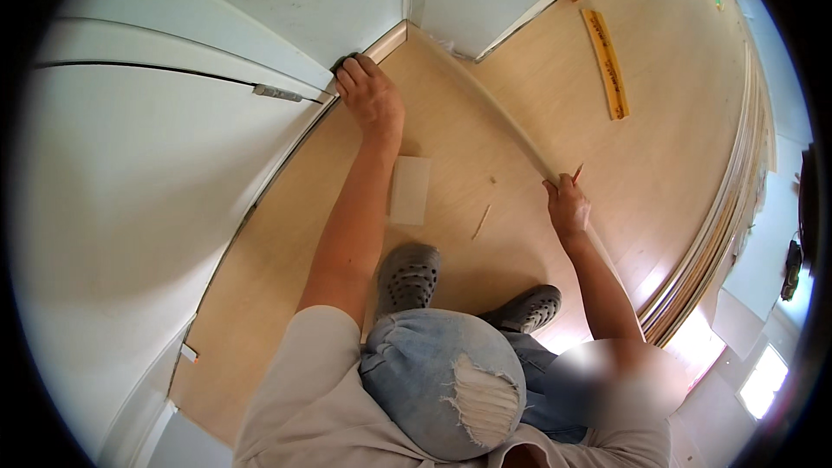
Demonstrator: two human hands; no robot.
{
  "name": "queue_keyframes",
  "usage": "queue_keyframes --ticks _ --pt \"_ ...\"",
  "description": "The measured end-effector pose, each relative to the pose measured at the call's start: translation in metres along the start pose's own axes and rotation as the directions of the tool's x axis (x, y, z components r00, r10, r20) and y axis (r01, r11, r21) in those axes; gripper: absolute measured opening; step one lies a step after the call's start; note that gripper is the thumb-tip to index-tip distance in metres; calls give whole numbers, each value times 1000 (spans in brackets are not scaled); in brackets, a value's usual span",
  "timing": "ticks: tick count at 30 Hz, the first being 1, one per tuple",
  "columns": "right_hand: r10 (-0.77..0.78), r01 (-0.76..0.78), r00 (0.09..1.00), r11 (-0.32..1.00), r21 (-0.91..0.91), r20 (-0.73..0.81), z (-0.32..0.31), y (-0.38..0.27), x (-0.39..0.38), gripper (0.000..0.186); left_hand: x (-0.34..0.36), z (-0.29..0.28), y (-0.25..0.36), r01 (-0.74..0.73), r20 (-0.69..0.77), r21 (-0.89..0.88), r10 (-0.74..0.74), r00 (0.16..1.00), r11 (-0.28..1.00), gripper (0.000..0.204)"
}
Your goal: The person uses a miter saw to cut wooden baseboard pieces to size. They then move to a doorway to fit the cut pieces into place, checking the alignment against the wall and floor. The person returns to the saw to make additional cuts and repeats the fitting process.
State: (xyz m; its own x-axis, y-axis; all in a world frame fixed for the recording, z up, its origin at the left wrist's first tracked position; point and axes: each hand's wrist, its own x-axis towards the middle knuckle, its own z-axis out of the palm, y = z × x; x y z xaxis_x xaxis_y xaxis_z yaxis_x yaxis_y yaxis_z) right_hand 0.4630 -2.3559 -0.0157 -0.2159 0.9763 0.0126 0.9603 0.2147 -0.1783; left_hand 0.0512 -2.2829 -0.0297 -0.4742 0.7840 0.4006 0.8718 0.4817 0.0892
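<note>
My left hand (368, 97) reaches to the foot of the wall beside the door frame. Its fingers are closed over a small dark object (344, 61), mostly hidden by them, against a short length of skirting board (387, 42). From the corner a long, narrow wood-coloured strip (477, 82) runs across the floor toward my right side. My right hand (568, 206) grips this strip partway along. A red pencil (578, 172) sticks up from between the fingers of the same hand.
A pale rectangular piece (410, 191) and a thin stick (482, 221) lie on the wood-look floor (468, 139). Farther off is a flat yellow strip (605, 63). Long boards (715, 234) are stacked at right. A white door (147, 165) stands at left.
</note>
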Motion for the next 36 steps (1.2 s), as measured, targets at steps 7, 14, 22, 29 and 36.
queue_keyframes --ticks 7,14,22,29,36 --pt "-2 2 999 1000 -1 50 -5 -2 -1 28 7 2 5 62 -63 26 -61 996 998 17" --pt "-28 29 994 1000 -8 106 -12 50 -27 28 -18 17 -6 50 -7 -202 -53 999 978 15" --pt "-68 66 992 998 19 109 -8 50 -33 28 -12 1 -38 -26 143 -268 66 988 963 31" --pt "0 -2 998 1000 24 57 2 5 -9 29 -25 6 -48 10 28 -386 1 1000 923 28" --pt "-48 52 996 998 -44 80 -3 0 -14 27 -46 1 -63 358 160 -630 -336 928 689 26"
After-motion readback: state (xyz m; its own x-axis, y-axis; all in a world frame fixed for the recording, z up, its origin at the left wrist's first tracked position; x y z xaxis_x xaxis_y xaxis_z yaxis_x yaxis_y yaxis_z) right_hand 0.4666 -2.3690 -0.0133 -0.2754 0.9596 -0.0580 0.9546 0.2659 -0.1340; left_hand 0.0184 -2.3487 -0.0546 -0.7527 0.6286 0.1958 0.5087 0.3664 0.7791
